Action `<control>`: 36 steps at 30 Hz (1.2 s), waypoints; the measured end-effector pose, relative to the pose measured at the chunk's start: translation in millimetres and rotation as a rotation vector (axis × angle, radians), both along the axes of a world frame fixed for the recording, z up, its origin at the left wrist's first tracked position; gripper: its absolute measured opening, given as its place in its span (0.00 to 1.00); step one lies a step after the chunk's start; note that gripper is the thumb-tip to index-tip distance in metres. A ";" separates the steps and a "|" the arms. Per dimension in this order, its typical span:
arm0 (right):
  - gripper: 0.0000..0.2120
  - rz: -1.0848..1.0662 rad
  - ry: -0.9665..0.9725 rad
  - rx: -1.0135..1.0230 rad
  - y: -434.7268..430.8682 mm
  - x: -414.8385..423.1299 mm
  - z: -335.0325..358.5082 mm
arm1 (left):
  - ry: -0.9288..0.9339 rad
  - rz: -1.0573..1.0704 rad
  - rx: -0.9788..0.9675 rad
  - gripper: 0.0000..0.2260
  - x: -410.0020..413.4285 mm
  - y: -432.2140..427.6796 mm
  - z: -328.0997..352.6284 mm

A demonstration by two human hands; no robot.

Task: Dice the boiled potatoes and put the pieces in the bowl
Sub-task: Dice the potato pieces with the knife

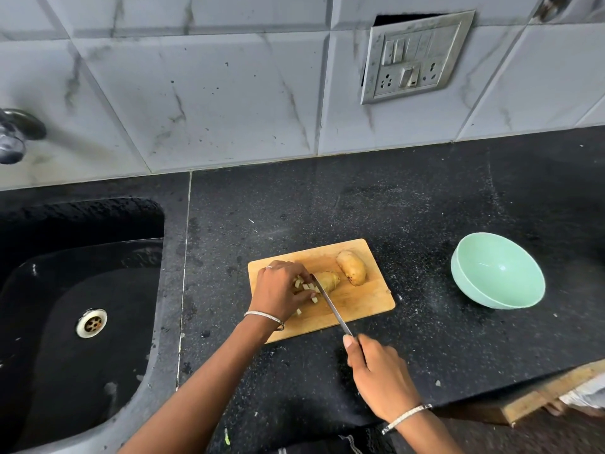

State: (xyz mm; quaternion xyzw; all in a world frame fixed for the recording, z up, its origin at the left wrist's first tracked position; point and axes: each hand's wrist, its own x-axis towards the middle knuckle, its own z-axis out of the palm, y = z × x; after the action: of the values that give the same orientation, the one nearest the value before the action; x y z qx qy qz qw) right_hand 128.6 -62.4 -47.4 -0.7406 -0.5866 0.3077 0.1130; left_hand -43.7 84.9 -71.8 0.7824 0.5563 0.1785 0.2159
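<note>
- The left hand (pixel 278 291) curls its fingers over the half-cut potato (pixel 328 280) and its diced pieces (pixel 306 286), near the cutting board's (pixel 366 303) left edge.
- The right hand (pixel 379 378) grips the knife (pixel 330 306) handle off the board's near edge, with the blade beside the left fingertips.
- The whole potato (pixel 352 267) lies by the board's far right corner.
- The bowl (pixel 497 273) stands apart on the counter.

The counter (pixel 409 204) was black with pale speckles, the bowl (pixel 497 273) mint green, the cutting board (pixel 360 303) light wood, the potato (pixel 352 267) yellowish-brown, the wall tiles (pixel 229 93) seemingly white, grey-veined
</note>
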 end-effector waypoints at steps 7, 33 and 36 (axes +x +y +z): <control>0.20 -0.008 -0.017 -0.021 -4.5 -6.0 -9.1 | -0.012 -0.036 0.041 0.09 -3.2 0.4 -0.5; 0.16 -0.022 -0.034 -0.060 0.2 -21.7 0.0 | 0.130 -0.082 0.070 0.09 -6.6 1.2 0.9; 0.16 0.033 -0.004 -0.079 2.9 -21.9 -2.7 | 0.162 -0.081 0.094 0.08 -15.7 0.8 2.1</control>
State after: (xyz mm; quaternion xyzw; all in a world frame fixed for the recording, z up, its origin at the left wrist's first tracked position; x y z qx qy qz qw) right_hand 106.7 -59.5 -50.1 -0.7352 -0.5863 0.3312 0.0774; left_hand -59.4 85.7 -69.7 0.8254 0.5307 0.1317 0.1404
